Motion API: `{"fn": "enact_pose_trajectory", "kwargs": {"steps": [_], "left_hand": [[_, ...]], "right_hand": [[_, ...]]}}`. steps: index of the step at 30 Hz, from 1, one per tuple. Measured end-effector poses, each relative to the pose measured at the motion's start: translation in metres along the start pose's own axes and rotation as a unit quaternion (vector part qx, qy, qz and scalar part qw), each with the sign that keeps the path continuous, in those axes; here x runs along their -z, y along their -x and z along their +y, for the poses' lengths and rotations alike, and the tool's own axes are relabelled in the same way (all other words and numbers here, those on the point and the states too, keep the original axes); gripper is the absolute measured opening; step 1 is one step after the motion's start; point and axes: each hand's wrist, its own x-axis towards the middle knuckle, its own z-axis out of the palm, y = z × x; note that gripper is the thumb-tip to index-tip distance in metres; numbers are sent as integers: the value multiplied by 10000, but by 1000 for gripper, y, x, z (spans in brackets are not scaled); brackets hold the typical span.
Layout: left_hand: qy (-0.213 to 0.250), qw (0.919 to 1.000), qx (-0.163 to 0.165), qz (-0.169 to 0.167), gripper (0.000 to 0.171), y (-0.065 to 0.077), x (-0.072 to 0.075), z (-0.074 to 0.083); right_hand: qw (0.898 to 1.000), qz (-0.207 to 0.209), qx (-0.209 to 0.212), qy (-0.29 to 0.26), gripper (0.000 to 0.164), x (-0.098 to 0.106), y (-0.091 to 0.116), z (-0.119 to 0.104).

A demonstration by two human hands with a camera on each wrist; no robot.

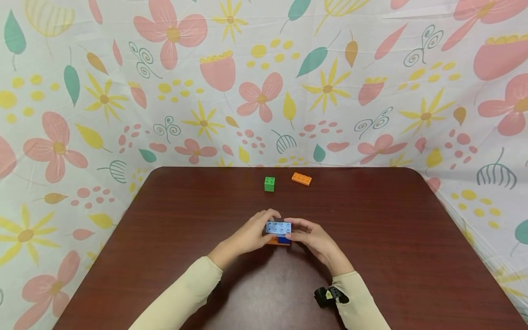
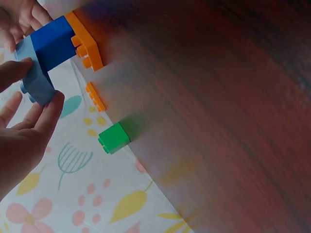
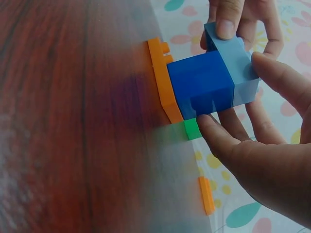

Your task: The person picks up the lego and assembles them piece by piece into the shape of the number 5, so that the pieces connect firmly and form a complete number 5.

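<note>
Both hands are on a small stack of toy building bricks at the table's middle. On top is a light blue brick with several studs. Under its right part sits a dark blue brick, standing on an orange plate brick. My left hand pinches the light blue brick's left end between thumb and fingers, and that end overhangs the plate. My right hand grips the stack's right side, thumb at the light blue brick's end and a fingertip against the dark blue brick.
Behind the stack, a green brick and another orange plate brick lie near the far edge of the dark wooden table. A flower-patterned cloth hangs beyond. A black strap device is at the right wrist.
</note>
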Motion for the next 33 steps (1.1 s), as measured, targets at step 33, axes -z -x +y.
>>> {"fn": "enact_pose_trajectory", "kwargs": {"steps": [33], "left_hand": [[1997, 9550, 1007, 1950, 43, -75, 22, -67]], "right_hand": [[9998, 40, 50, 192, 52, -1, -2, -1]]}}
